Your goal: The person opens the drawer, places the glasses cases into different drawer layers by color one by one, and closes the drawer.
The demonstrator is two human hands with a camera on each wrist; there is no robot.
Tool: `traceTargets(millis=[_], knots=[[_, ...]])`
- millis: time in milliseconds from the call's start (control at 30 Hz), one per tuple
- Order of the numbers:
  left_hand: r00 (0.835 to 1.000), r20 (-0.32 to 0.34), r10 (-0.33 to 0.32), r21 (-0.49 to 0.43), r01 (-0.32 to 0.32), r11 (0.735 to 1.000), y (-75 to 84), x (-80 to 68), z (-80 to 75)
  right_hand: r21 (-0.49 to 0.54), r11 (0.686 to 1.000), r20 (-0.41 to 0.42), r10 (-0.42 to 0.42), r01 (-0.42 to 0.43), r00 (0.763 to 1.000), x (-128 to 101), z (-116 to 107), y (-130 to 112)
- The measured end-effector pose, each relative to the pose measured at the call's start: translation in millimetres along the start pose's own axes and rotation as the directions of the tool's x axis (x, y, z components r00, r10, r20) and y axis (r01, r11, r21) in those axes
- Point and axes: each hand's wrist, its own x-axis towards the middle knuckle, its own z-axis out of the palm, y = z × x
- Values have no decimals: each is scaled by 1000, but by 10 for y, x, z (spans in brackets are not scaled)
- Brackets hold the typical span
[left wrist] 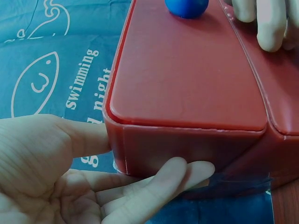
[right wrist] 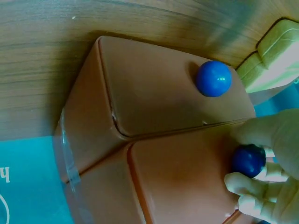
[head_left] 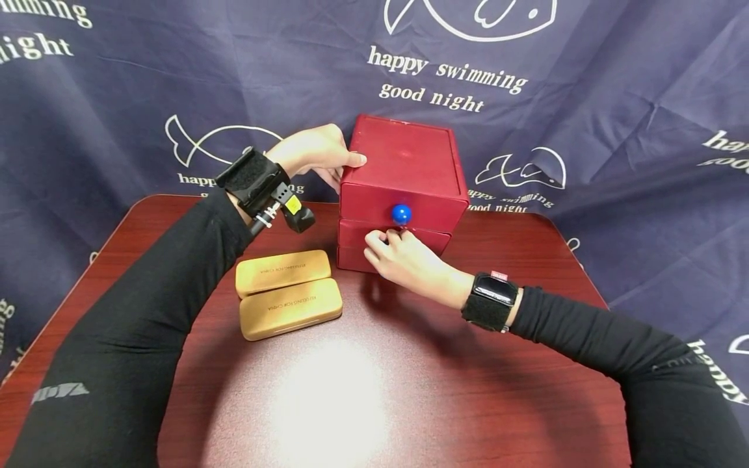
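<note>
Left hand (head_left: 318, 151) and right hand (head_left: 417, 263) work apart in the head view, both at the red box (head_left: 404, 156) toward the back of the worktop (head_left: 468, 396): the left has its thumb over the top edge, the right reaches the front beneath the upper blue knob (head_left: 401, 214). Two golden cases (head_left: 290, 309), softly rounded and lettered, lie to the left on glossy reddish wood. From the left wrist, the left fingers (left wrist: 170, 176) lie stretched along the smooth plastic wall (left wrist: 159, 144); that brace looks well placed, and firm pressure should stop the shell sliding or tipping. From the right wrist, thumb and fingers pinch the second blue knob (right wrist: 247, 161), a sleek ball likely to slip, so a hold behind its widest part and force square to the drawer front (right wrist: 187, 172) would serve best. Whether that drawer is fully seated, I cannot tell. Clear tape (right wrist: 70, 156) shows on the casing's side.
</note>
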Motion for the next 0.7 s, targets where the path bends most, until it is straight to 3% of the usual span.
traceTargets(millis=[367, 700], knots=[[1000, 4, -29, -16, 29, 999, 17, 15, 9, -27, 999, -11, -32, 32, 999, -91, -138, -98], [1000, 6, -24, -3, 24, 1000, 5, 31, 5, 89, 993, -5, -74, 74, 997, -229, -113, -275]])
